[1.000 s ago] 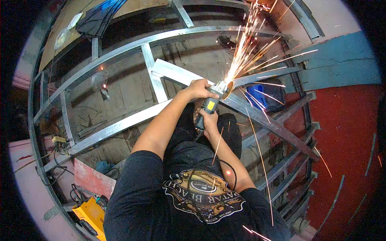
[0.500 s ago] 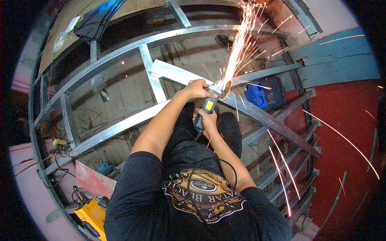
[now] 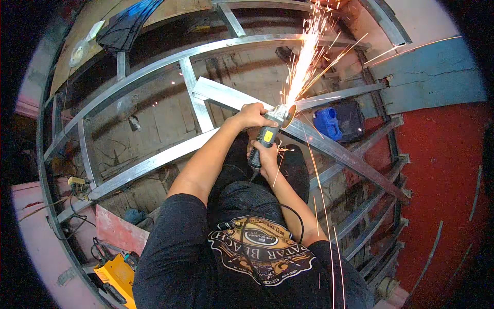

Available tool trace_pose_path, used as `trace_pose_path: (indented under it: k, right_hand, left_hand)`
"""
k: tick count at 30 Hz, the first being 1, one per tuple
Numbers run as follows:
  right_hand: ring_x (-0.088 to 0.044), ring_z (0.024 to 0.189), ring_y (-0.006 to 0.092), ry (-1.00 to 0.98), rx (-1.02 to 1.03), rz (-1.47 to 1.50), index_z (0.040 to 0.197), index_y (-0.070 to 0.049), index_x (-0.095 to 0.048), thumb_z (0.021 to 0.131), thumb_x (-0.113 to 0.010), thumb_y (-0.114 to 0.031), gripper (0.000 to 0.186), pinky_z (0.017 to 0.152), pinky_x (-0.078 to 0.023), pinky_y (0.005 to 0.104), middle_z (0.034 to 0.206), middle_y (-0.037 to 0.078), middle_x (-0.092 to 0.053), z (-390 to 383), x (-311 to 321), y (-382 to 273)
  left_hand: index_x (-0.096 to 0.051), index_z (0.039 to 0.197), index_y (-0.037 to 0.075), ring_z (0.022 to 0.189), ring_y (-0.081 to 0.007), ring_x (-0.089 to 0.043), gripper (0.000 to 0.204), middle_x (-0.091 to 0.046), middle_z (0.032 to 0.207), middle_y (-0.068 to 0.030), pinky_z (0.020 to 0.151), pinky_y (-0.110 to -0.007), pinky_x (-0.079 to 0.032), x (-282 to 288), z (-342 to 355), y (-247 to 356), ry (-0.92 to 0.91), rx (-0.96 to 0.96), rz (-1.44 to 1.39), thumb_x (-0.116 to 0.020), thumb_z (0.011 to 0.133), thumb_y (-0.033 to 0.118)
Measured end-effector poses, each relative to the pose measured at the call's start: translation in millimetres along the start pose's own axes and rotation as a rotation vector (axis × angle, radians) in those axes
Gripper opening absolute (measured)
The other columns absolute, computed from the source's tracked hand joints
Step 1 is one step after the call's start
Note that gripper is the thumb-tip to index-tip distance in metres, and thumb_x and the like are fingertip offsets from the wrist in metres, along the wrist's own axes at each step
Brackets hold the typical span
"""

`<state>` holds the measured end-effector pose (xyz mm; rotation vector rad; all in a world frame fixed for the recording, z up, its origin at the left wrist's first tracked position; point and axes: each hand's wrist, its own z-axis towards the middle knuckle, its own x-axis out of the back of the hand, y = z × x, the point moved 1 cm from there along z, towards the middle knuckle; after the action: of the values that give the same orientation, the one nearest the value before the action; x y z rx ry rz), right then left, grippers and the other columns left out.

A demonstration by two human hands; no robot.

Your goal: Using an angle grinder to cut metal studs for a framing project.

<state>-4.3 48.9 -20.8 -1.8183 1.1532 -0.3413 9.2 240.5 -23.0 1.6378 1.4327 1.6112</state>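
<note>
An angle grinder with a yellow label is held between both my hands, its cutting disc tilted against a metal tube at a junction of the frame. My left hand is closed around the grinder near its head. My right hand grips the lower body, with its cord trailing below. A bright spray of sparks shoots up and right from the disc, and thin streaks fall to the lower right. A diagonal silver tube runs under the grinder toward the right.
Steel frame members span a grimy floor. A blue plastic container lies beside a black case. A yellow machine with cables and a pink board sit lower left. Red and blue wall rises at the right; dark cloth lies upper left.
The spark spray and its stray streaks have changed shape across the frames. My hands and the grinder stay in nearly the same place, with the disc against the tube.
</note>
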Motion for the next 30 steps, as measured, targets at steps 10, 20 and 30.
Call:
trace_pose_path:
  k: [10, 20, 30]
  right_hand:
    - [-0.069, 0.057, 0.0219, 0.031, 0.004, -0.05, 0.098, -0.001, -0.067, 0.091, -0.079, -0.006, 0.015, 0.054, -0.058, 0.0355, 0.075, 0.01, -0.071, -2.6, 2.1, 2.5]
    - [-0.07, 0.059, 0.0218, 0.024, 0.016, -0.077, 0.1, -0.001, -0.066, 0.092, -0.079, -0.006, 0.017, 0.053, -0.058, 0.0351, 0.076, 0.01, -0.071, -5.9, 2.4, 1.7]
    - [-0.07, 0.059, 0.0215, -0.02, 0.012, -0.048, 0.101, -0.002, -0.065, 0.092, -0.078, -0.006, 0.016, 0.053, -0.058, 0.0356, 0.077, 0.01, -0.071, -6.0, 3.3, 3.6]
  left_hand:
    - [-0.078, 0.101, -0.002, 0.091, -0.0303, -0.075, 0.082, -0.078, 0.094, -0.0188, 0.085, -0.04, -0.058, -1.2, -3.3, 1.1, 0.054, -0.02, 0.039, -0.097, 0.064, 0.068]
    - [-0.08, 0.103, -0.002, 0.091, -0.0346, -0.077, 0.09, -0.08, 0.094, -0.0214, 0.088, -0.041, -0.059, 0.4, -8.5, 3.0, 0.024, 0.005, 0.005, -0.093, 0.06, 0.075]
    - [-0.074, 0.099, -0.002, 0.087, -0.0259, -0.073, 0.079, -0.075, 0.09, -0.0156, 0.081, -0.039, -0.058, -6.7, -6.6, -4.7, 0.071, -0.047, 0.021, -0.097, 0.067, 0.066]
